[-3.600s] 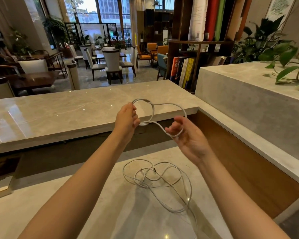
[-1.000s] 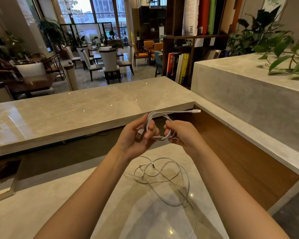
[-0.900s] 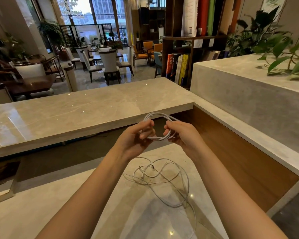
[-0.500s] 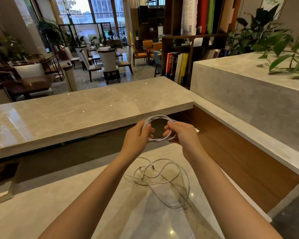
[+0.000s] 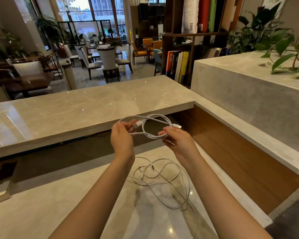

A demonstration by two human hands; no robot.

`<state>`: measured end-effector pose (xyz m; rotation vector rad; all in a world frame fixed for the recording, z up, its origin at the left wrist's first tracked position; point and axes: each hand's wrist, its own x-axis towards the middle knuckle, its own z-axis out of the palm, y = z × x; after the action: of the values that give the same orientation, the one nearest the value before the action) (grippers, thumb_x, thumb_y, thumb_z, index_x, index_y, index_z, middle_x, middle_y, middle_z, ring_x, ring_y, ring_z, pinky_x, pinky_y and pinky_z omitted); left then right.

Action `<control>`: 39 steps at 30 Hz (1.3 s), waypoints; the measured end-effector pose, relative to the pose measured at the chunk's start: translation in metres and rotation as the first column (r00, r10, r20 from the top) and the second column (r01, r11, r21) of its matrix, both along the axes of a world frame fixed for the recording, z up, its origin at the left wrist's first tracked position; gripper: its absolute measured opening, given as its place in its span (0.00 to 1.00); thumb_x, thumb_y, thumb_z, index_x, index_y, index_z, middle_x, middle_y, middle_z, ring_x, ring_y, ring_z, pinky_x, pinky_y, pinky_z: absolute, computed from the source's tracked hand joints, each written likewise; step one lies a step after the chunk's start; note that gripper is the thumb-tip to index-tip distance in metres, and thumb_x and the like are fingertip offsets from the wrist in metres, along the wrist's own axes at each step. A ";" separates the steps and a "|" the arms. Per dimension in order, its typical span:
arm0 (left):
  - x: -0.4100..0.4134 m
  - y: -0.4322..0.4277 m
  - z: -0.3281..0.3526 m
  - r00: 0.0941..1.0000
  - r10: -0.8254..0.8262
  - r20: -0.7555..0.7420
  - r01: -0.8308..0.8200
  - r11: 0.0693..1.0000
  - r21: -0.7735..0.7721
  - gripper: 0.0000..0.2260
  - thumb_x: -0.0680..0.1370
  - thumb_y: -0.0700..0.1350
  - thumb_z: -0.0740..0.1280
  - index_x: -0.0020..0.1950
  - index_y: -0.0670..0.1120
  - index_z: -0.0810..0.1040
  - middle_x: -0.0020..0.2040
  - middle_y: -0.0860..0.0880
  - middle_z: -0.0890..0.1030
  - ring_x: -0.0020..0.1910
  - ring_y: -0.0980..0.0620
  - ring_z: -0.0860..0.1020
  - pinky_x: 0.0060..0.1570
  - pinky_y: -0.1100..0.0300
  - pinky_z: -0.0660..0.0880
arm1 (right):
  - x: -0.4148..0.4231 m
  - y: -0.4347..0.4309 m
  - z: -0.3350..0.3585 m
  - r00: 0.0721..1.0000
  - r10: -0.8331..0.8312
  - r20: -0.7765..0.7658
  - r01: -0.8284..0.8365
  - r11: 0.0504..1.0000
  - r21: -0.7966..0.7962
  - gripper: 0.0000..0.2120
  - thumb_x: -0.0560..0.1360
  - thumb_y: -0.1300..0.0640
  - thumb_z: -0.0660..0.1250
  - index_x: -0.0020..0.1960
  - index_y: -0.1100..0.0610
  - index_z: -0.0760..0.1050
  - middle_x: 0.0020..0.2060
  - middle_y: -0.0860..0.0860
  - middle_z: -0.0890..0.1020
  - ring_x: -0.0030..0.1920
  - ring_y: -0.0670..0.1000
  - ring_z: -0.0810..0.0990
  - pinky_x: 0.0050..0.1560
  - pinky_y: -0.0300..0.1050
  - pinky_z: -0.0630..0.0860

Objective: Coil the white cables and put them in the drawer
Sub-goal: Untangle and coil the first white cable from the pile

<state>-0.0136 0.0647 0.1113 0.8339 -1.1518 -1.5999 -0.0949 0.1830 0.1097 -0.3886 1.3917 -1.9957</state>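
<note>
A coiled white cable [image 5: 154, 125] hangs in the air between both hands, above the lower marble desk. My left hand [image 5: 122, 135] pinches the coil's left side, and the USB plug end sticks out by its fingers. My right hand [image 5: 177, 140] grips the coil's right side, where the small connector pokes out to the right. More loose white cables [image 5: 164, 180] lie tangled on the lower desk [image 5: 59, 204] beneath my forearms. No drawer is in view.
A raised marble counter [image 5: 76, 109] runs across behind the hands, with a wood-lined recess [image 5: 231, 152] on the right below a stone ledge. A taller stone block [image 5: 248, 87] with green plants stands at right. A framed item [image 5: 0, 187] lies at far left.
The hands have drawn slightly apart, stretching the small coil into a wider loop. Both plug ends now stick out. The loose cables on the desk have not moved.
</note>
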 end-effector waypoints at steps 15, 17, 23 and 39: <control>0.014 -0.004 0.017 0.922 -0.183 -0.340 0.245 0.958 0.148 0.08 0.82 0.40 0.56 0.46 0.43 0.72 0.37 0.47 0.77 0.26 0.56 0.74 0.31 0.63 0.76 | 0.000 -0.001 -0.008 0.982 -0.124 -0.140 0.147 0.975 0.169 0.08 0.79 0.58 0.61 0.49 0.59 0.78 0.35 0.52 0.82 0.32 0.46 0.72 0.37 0.38 0.73; 0.014 -0.006 0.016 0.902 -0.274 -0.333 0.327 0.939 0.112 0.08 0.82 0.40 0.56 0.47 0.43 0.73 0.33 0.49 0.75 0.21 0.58 0.65 0.23 0.66 0.65 | 0.000 -0.002 -0.010 0.976 -0.138 -0.168 0.171 0.965 0.197 0.08 0.79 0.57 0.62 0.50 0.59 0.78 0.35 0.53 0.82 0.32 0.46 0.72 0.37 0.38 0.73; 0.008 -0.018 0.011 0.947 -0.255 0.193 0.277 0.956 -0.096 0.11 0.82 0.41 0.54 0.59 0.42 0.74 0.36 0.49 0.74 0.28 0.56 0.67 0.27 0.66 0.66 | 0.004 -0.001 -0.010 0.955 -0.073 -0.288 0.131 0.973 0.188 0.09 0.78 0.58 0.62 0.53 0.59 0.79 0.34 0.53 0.82 0.34 0.47 0.74 0.38 0.39 0.74; 0.003 -0.008 0.004 0.588 -0.544 0.599 0.724 0.684 -0.089 0.13 0.81 0.47 0.57 0.47 0.48 0.81 0.39 0.51 0.81 0.38 0.56 0.74 0.46 0.59 0.69 | -0.021 -0.007 -0.010 0.780 -0.023 -0.625 0.334 0.860 0.385 0.10 0.79 0.56 0.60 0.53 0.57 0.79 0.36 0.51 0.81 0.35 0.46 0.76 0.36 0.40 0.71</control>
<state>-0.0107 0.0570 0.1155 0.6754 -2.2822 -1.6954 -0.1159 0.1763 0.0996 -0.7220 2.3496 -1.6315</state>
